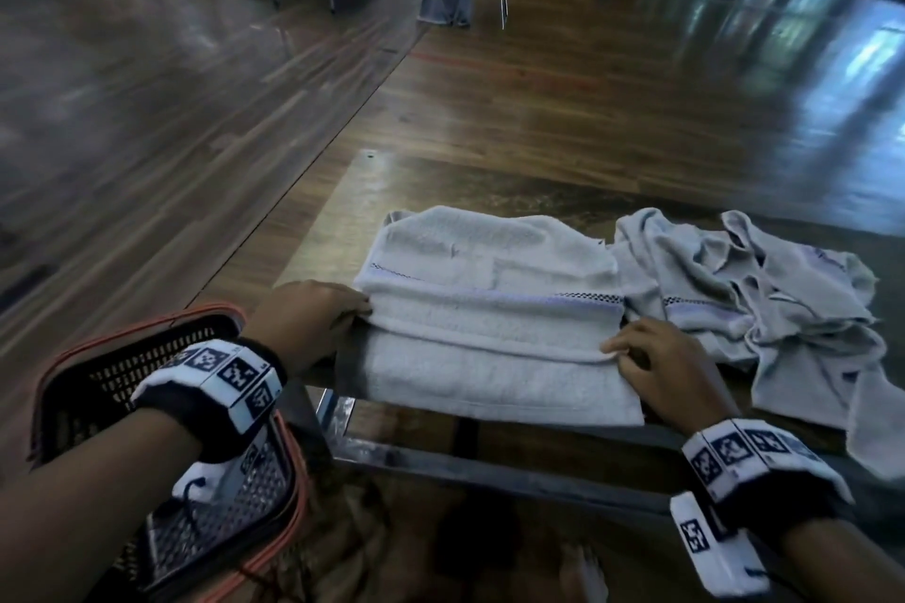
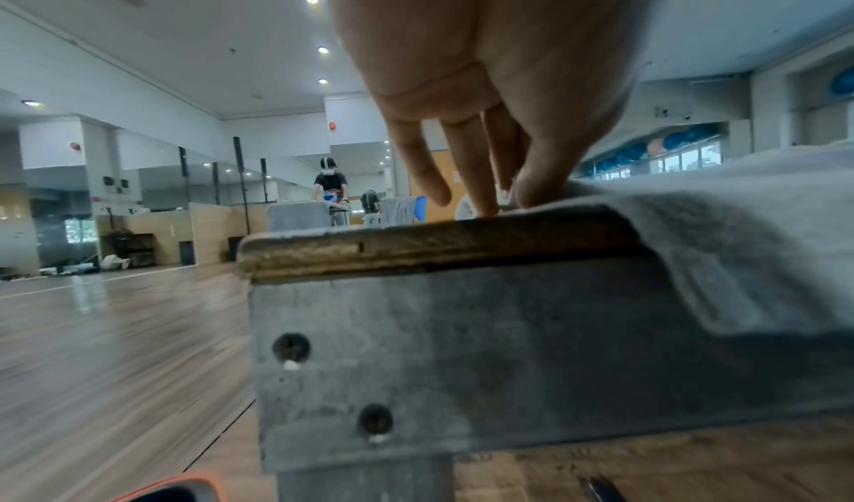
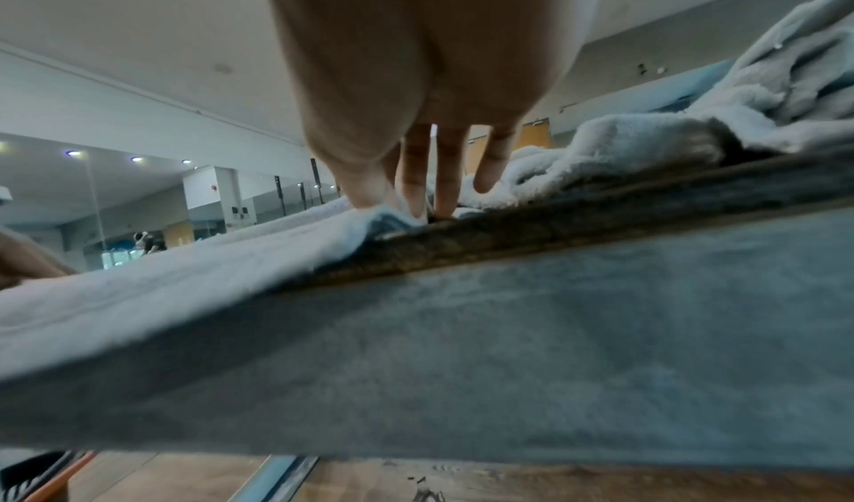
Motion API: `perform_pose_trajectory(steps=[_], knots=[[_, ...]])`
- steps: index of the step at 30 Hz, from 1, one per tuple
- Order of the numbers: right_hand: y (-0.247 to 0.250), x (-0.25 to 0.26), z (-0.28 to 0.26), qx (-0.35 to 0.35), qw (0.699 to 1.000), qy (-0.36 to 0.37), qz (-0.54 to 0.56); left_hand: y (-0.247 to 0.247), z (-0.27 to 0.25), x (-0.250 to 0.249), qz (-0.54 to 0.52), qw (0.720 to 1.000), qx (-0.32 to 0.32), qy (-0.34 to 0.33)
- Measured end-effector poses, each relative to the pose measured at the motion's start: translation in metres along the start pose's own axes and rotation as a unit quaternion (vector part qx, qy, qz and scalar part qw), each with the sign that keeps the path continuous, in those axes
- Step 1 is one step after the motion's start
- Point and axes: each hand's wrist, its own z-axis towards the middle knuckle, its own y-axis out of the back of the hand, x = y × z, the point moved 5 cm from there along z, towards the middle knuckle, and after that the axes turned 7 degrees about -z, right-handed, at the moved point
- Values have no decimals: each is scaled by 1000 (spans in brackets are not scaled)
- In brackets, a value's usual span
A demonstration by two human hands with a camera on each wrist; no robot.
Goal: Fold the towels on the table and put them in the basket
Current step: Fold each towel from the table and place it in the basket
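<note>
Holding the towel (image 1: 489,338) at both ends of one fold edge, the left hand (image 1: 313,318) and the right hand (image 1: 661,367) each pinch the cloth between thumb and fingers, so the layer can probably be carried across evenly. This towel lies partly folded on the table (image 1: 489,181), with its near part hanging over the table's front edge. A second, crumpled towel (image 1: 764,289) waits just beside it on the right. The basket (image 1: 68,377) stands low at the left, near enough to receive the towel after folding.
</note>
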Motion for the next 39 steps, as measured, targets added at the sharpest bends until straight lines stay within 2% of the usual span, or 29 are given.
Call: perform_pose_trajectory(steps=[3,5,9,10,11,14,15,17,21,24,27,29,31,33,35,39], knots=[[-1,1,5,6,1000,-18,-13,1,4,5,-12,1000,12,6],[5,2,4,-15,1000,-21,-11,6,3,5,-17,1000,-5,1],[31,2,-7,-133,991,15,6,34,-12,-8,-72,985,-142,-62],[35,3,-12,-147,989,33,2,37,-17,-12,-77,983,-142,-86],[36,4,-18,-145,988,49,-6,35,-22,-15,-74,985,-115,-105],[22,10,-35,-68,992,100,-43,14,-35,-15,-32,995,18,-96],[16,12,-39,-41,992,111,-44,9,-39,-13,-25,995,32,-87],[9,10,-43,-18,993,115,-34,7,-43,-12,-17,996,16,-89],[8,8,-33,-26,991,111,-69,4,-34,-9,23,995,-11,-97],[6,10,-15,-26,994,74,-78,1,-18,-2,34,998,-8,-52],[4,8,-2,2,999,22,-39,2,-3,-2,45,999,-8,-21],[8,6,-1,-15,999,10,-29,6,0,0,27,999,-19,3],[17,5,-4,-71,997,10,-21,14,-2,2,-5,998,-55,18],[25,4,-11,-129,991,25,-2,23,-9,-3,-7,995,-101,-13],[26,4,-19,-146,988,47,5,25,-20,-9,5,991,-119,-64],[12,10,-36,-81,992,90,-42,7,-39,-8,31,995,-49,-83]])
